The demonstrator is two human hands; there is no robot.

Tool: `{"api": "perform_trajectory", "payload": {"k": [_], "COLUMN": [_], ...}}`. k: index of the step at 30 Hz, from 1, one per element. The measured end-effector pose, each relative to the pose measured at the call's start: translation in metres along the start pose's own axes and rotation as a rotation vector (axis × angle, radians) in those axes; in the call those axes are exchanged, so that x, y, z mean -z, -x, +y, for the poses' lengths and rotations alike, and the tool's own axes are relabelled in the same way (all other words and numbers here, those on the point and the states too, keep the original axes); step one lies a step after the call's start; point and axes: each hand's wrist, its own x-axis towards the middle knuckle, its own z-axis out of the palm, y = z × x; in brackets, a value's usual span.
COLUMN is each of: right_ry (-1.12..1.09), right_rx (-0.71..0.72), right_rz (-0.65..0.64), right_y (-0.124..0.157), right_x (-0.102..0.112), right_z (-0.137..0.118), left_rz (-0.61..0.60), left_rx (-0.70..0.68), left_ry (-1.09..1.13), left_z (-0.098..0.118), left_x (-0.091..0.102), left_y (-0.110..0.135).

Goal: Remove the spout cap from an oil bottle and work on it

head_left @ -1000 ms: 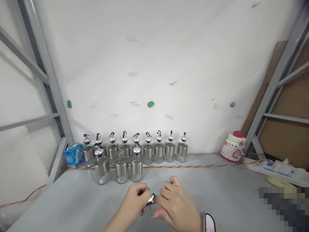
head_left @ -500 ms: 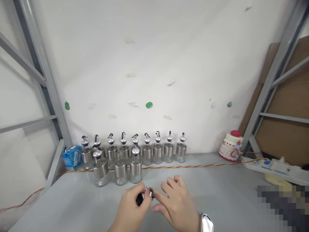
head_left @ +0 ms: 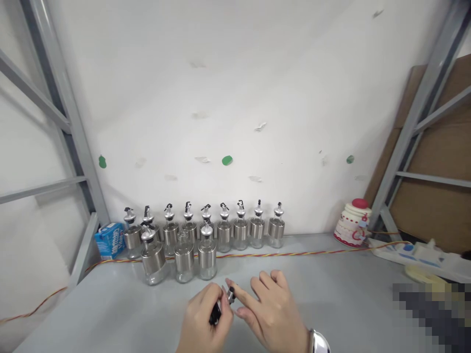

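My left hand (head_left: 201, 314) is closed around a bottle pourer (head_left: 215, 314), its black stopper showing below the fingers. The metal spout with its black flip cap points up and right. My right hand (head_left: 273, 311) holds nothing: its index finger reaches to the cap, the thumb is held apart and the other fingers are bent. Just beyond the hands stand three glass bottles with steel sleeves in a front row. The middle bottle (head_left: 184, 257) has no pourer; the left bottle (head_left: 153, 260) and right bottle (head_left: 207, 257) each have one fitted.
A back row of several pourer-topped bottles (head_left: 224, 235) lines the wall. A blue carton (head_left: 110, 241) stands at the left. At the right are a red-lidded jar (head_left: 351, 225) and a white power strip (head_left: 423, 257). A twisted cord (head_left: 294, 253) crosses the grey tabletop (head_left: 331, 294).
My left hand has shifted slightly right and down, tilting the pourer a little more upright. My right index finger has risen along the spout's cap.
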Motion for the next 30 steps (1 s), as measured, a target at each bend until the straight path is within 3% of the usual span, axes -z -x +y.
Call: {"api": "perform_trajectory", "payload": {"k": [14,24,30], "right_ry": [0.067,0.057,0.071], "right_rx": [0.075,0.062,0.09], "right_rz": [0.074,0.108,0.13], "right_y": [-0.004,-0.004,-0.004], "right_x": [0.011,0.011,0.012], "right_z": [-0.005,-0.007,-0.008], "left_rz": [0.256,0.266,0.212], "left_rx": [-0.195,-0.25,-0.288], "left_ry": [0.017,-0.011,-0.087], "left_z": [0.005,0.001,0.002], "left_x": [-0.004,-0.006,0.001], "left_y": [0.005,0.006,0.007]}}
